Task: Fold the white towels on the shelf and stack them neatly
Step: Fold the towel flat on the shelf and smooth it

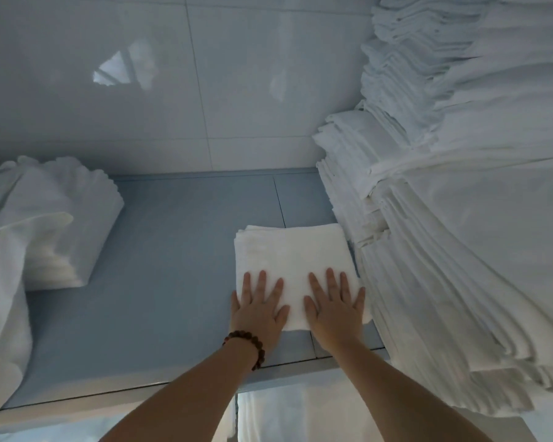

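A small stack of folded white towels (pixel 289 250) lies on the blue-grey shelf (pixel 173 250), right of centre. My left hand (pixel 257 309), with a bead bracelet on its wrist, presses flat on the stack's near left part, fingers straight and spread. Beside it my right hand (pixel 336 307) lies flat on the near right part, fingers also straight. Neither hand grips the cloth.
A tall pile of folded white towels (pixel 444 218) rises at the right, touching the small stack's right side. A lower pile of white towels (pixel 61 224) sits at the left with loose cloth draped over it. A white tiled wall (pixel 173 90) closes the back. More white cloth shows below the shelf edge.
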`<state>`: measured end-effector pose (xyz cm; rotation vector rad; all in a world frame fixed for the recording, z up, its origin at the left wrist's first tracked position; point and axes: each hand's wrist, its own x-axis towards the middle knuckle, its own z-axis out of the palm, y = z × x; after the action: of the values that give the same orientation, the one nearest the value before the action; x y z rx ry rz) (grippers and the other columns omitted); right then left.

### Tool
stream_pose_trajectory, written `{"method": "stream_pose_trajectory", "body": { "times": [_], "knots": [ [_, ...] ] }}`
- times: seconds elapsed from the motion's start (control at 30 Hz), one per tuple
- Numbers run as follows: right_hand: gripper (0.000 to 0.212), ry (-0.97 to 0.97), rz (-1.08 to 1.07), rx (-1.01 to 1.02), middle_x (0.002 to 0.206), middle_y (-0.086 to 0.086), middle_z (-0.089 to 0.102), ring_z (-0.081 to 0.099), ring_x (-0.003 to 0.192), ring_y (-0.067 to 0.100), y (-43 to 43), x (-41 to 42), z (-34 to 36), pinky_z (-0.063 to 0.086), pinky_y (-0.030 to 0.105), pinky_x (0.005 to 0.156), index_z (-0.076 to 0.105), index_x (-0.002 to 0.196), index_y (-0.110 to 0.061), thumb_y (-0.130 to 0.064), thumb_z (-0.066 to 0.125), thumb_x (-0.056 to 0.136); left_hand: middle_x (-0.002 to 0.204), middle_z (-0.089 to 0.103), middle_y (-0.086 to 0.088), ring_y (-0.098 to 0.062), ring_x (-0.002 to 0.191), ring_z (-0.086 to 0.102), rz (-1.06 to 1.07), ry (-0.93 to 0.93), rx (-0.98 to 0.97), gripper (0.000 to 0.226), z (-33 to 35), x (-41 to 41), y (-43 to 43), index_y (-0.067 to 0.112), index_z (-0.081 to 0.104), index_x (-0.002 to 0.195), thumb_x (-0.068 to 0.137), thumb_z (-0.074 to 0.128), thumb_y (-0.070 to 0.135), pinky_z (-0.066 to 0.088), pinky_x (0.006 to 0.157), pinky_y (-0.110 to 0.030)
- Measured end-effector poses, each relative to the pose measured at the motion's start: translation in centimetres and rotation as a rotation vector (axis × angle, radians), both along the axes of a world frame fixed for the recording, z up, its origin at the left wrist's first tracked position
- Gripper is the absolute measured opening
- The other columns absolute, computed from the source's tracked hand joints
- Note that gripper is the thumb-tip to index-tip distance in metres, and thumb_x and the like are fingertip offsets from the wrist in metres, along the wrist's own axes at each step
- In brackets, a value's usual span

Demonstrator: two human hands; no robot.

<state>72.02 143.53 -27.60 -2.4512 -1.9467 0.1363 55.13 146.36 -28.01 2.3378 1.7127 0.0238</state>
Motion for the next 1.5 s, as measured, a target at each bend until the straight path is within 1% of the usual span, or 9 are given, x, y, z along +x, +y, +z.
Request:
{"method": "stream_pose_trajectory", "body": {
  "times": [0.33,0.53,0.67,0.83,0.97,1.07,1.27,1.37,1.5],
  "knots": [
    [0.056,-0.015,0.072,0.049,0.16,-0.002,-0.003,-0.007,0.146,0.023,9.9,3.8,-0.8,-0.005,0.058,0.114,-0.002,0.146,-0.043,-0.058,0.006,0.093,0.157,-0.016,0.005,-0.026,0.141,-0.022,0.048,-0.031,0.036,0.06,-1.6,3.3,9.1,0.041,-0.007,0.145,0.091,0.006,0.061,0.001,0.115,-0.052],
    [0.056,-0.033,0.088,0.11,0.16,0.0,0.002,-0.004,0.147,0.023,12.0,4.1,-1.1,-0.007,0.056,0.115,0.003,0.148,-0.041,-0.056,0.008,0.094,0.157,-0.015,0.005,-0.025,0.142,-0.021,0.057,-0.048,0.068,0.06,-2.1,3.7,11.5,0.042,-0.006,0.145,0.09,0.005,0.062,0.0,0.115,-0.051],
    [0.057,-0.018,0.086,0.098,0.16,0.002,0.003,-0.002,0.147,0.024,11.1,4.3,-1.1,-0.006,0.052,0.117,0.003,0.149,-0.037,-0.056,0.007,0.095,0.157,-0.014,0.005,-0.023,0.142,-0.019,0.046,-0.046,0.05,0.059,-1.6,3.4,10.6,0.04,-0.006,0.146,0.092,0.007,0.059,0.0,0.115,-0.049],
    [0.06,0.034,0.061,-0.002,0.16,0.001,-0.002,-0.006,0.147,0.021,9.1,5.0,-0.6,-0.006,0.046,0.118,-0.001,0.15,-0.031,-0.055,0.003,0.095,0.158,-0.01,0.003,-0.02,0.144,-0.012,0.014,-0.033,0.009,0.059,-0.7,1.6,8.4,0.033,-0.005,0.148,0.095,0.01,0.055,0.002,0.116,-0.045],
    [0.056,0.141,0.022,-0.083,0.16,0.001,-0.001,-0.004,0.147,0.02,6.5,4.6,1.5,-0.003,0.047,0.118,0.003,0.15,-0.027,-0.047,0.008,0.099,0.158,0.005,0.0,-0.019,0.145,0.0,-0.04,0.024,-0.046,0.06,2.1,-0.4,6.9,0.025,0.006,0.15,0.097,0.015,0.052,0.001,0.118,-0.042],
    [0.055,0.195,0.043,-0.033,0.159,0.003,0.008,0.003,0.147,0.021,3.3,3.0,3.6,0.004,0.045,0.118,0.011,0.151,-0.022,-0.044,0.013,0.101,0.156,0.019,-0.001,-0.018,0.144,0.011,-0.01,0.01,-0.056,0.056,4.7,-2.2,4.8,0.022,0.018,0.149,0.098,0.017,0.048,0.004,0.118,-0.041],
    [0.055,0.335,0.025,0.037,0.158,0.0,0.017,0.007,0.146,0.017,-1.6,-1.2,7.7,0.003,0.038,0.119,0.024,0.148,-0.022,-0.046,0.028,0.099,0.149,0.036,-0.004,-0.018,0.138,0.028,0.079,-0.176,0.018,0.053,8.9,-6.4,-0.7,0.018,0.03,0.144,0.098,0.03,0.043,0.013,0.117,-0.04],
    [0.054,0.426,0.031,0.094,0.153,0.002,0.03,0.021,0.143,0.018,-2.9,-3.4,8.9,0.013,0.034,0.118,0.032,0.145,-0.019,-0.044,0.036,0.098,0.143,0.045,-0.002,-0.019,0.131,0.039,0.188,-0.279,0.082,0.052,9.9,-8.8,-2.6,0.018,0.038,0.141,0.096,0.035,0.044,0.022,0.113,-0.035],
    [0.051,0.513,0.055,0.123,0.145,0.005,0.043,0.035,0.135,0.021,-2.9,-6.1,9.9,0.024,0.03,0.112,0.04,0.141,-0.016,-0.04,0.044,0.096,0.142,0.045,0.0,-0.019,0.13,0.04,0.318,-0.36,0.056,0.052,10.8,-11.0,-4.0,0.021,0.037,0.141,0.095,0.037,0.046,0.025,0.11,-0.032]
  ]
}}
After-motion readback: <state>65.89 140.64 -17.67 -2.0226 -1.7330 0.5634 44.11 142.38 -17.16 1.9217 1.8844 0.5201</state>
